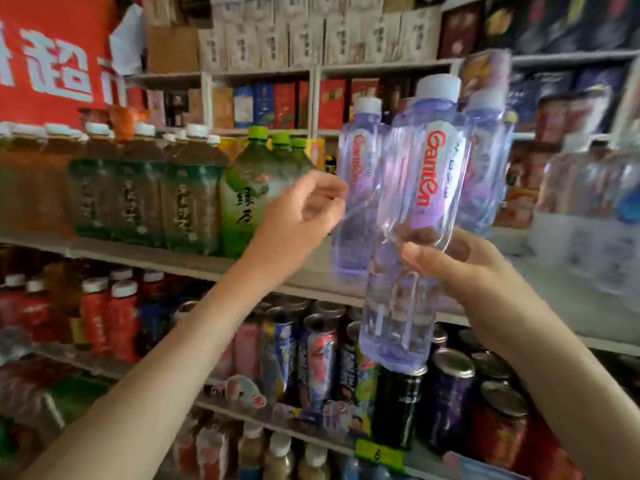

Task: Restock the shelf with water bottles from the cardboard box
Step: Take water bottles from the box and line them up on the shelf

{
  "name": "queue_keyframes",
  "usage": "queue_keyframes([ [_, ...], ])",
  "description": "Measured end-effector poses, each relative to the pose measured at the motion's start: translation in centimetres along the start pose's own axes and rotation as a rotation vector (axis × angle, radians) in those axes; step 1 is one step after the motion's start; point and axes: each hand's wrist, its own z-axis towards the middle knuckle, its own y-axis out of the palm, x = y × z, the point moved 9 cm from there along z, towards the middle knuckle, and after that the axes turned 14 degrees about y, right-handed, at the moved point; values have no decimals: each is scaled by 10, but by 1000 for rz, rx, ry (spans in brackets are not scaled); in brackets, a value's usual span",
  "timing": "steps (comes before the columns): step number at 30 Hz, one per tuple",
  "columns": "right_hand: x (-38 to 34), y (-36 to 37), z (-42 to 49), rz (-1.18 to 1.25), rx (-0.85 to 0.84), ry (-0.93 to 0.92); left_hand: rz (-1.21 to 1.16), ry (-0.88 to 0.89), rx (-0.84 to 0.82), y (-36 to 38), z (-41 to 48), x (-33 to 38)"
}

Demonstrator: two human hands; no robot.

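My right hand (460, 268) grips a clear purple-tinted water bottle (426, 161) round its middle and holds it tilted in front of the middle shelf (561, 292). Its white cap is uppermost. A second water bottle (356, 174) stands on that shelf just to the left, and a third (485, 161) stands behind the held one. My left hand (301, 213) is beside the second bottle with curled fingers, fingertips at its side. Motion blur hides whether they pinch anything. The cardboard box is out of view.
Green tea bottles (249, 195) and brown tea bottles (138, 199) fill the shelf's left part. A wrapped pack of water bottles (595, 209) stands at the right. Cans (318, 355) and red bottles (104, 317) crowd the shelf below. Boxed goods (277, 105) line the shelves above.
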Motion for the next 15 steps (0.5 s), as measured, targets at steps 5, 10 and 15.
queue_keyframes([
  [5,-29,-61,-14,-34,185,-92,320,410,102,37,29,47],
  [10,-45,-118,-19,-55,370,-157,631,622,-24,84,58,67],
  [15,-41,-158,-6,-44,447,-79,914,519,-369,123,85,57],
])
